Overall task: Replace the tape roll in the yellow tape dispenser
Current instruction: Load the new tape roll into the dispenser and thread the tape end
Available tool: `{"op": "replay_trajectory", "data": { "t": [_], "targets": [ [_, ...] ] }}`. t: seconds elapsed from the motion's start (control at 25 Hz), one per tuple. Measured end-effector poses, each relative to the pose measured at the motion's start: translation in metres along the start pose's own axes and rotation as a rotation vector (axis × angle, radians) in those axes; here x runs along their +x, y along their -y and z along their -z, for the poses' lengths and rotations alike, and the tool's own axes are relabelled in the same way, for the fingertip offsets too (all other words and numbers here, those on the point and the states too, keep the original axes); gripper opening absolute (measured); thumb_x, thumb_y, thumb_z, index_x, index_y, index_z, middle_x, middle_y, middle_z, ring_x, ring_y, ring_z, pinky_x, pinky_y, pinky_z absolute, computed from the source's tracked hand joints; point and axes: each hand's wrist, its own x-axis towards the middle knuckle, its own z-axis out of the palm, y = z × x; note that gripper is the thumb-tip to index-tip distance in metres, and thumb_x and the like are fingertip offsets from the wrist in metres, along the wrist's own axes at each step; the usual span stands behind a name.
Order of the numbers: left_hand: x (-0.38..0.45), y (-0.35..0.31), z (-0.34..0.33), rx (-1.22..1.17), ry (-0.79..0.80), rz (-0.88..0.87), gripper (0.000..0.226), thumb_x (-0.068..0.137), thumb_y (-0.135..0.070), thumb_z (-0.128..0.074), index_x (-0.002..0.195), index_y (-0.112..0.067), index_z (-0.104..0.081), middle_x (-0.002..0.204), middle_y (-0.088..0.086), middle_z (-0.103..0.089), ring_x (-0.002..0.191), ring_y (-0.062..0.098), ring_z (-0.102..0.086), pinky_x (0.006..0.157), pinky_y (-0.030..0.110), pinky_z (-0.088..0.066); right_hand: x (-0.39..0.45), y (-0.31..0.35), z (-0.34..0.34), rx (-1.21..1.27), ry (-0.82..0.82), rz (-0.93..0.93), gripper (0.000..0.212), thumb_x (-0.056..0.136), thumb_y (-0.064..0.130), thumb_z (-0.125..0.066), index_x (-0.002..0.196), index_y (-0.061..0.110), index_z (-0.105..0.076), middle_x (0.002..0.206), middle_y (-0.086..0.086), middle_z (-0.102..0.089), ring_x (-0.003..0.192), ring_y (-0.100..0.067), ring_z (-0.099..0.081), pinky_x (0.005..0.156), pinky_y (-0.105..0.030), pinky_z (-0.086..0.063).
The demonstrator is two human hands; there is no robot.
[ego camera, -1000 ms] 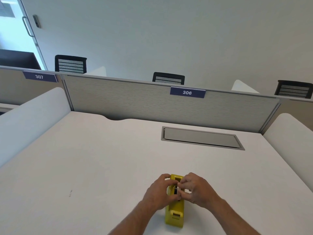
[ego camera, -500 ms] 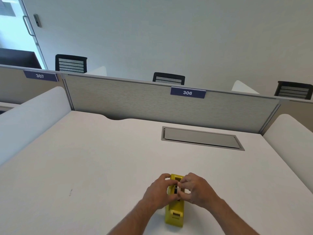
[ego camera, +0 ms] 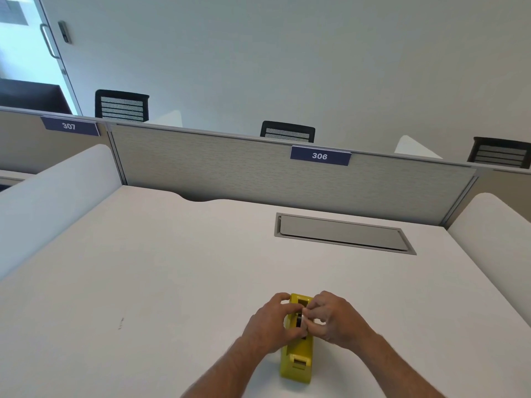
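Observation:
The yellow tape dispenser [ego camera: 297, 360] stands on the white desk [ego camera: 172, 268], near the front edge, with its cutter end toward me. My left hand [ego camera: 268, 324] wraps its left side. My right hand [ego camera: 334, 318] pinches at the roll well from the right. Between the fingertips a small dark and pale piece of the tape roll [ego camera: 301, 320] shows in the well; most of it is hidden by my fingers.
A grey cable hatch [ego camera: 343, 234] is set into the desk at the back right. A grey partition [ego camera: 258, 173] with the label 306 closes the far side, and white side panels [ego camera: 54, 196] flank the desk. Black chairs stand behind the partition.
Both hands stay on the dispenser's roll well. Fingers shift only slightly; the dispenser has not moved.

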Motion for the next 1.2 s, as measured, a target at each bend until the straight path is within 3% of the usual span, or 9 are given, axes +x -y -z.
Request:
{"op": "replay_trajectory", "data": {
  "t": [0.2,0.8,1.04,1.2],
  "targets": [
    [0.0009,0.0011,-0.0007,0.005,0.005,0.005,0.062,0.076,-0.071,-0.062,0.133,-0.048,-0.049,0.152,-0.016,-0.034,0.124,0.013,-0.05,0.095,0.033,-0.047,-0.0021,-0.0003,0.0005,0.015,0.011,-0.009,0.021,0.085,0.043,-0.063,0.092,0.027,-0.076,0.086,0.01,-0.068,0.079,-0.006,-0.052,0.064,-0.028,-0.05],
    [0.0004,0.001,-0.0003,0.009,0.014,0.008,0.06,0.078,-0.067,-0.063,0.133,-0.048,-0.05,0.151,-0.016,-0.034,0.122,0.014,-0.052,0.094,0.034,-0.048,-0.0002,-0.0052,-0.0015,-0.024,0.034,0.033,0.017,0.091,0.031,-0.063,0.1,0.024,-0.076,0.092,0.005,-0.07,0.083,-0.01,-0.056,0.066,-0.03,-0.053],
    [-0.0002,0.0003,0.0002,0.031,0.018,0.002,0.059,0.079,-0.069,-0.061,0.133,-0.048,-0.049,0.152,-0.015,-0.033,0.123,0.016,-0.052,0.094,0.035,-0.048,-0.0005,-0.0035,-0.0001,-0.004,0.037,0.008,0.026,0.086,0.045,-0.059,0.097,0.028,-0.075,0.09,0.01,-0.068,0.08,-0.004,-0.051,0.066,-0.017,-0.043],
    [0.0001,0.0004,0.0007,0.026,0.018,0.002,0.058,0.079,-0.068,-0.062,0.132,-0.048,-0.05,0.152,-0.015,-0.034,0.123,0.016,-0.052,0.093,0.034,-0.048,0.0014,-0.0028,0.0005,0.011,0.041,0.007,0.018,0.089,0.034,-0.063,0.096,0.025,-0.077,0.089,0.006,-0.069,0.081,-0.008,-0.055,0.066,-0.024,-0.048]
  ]
}}
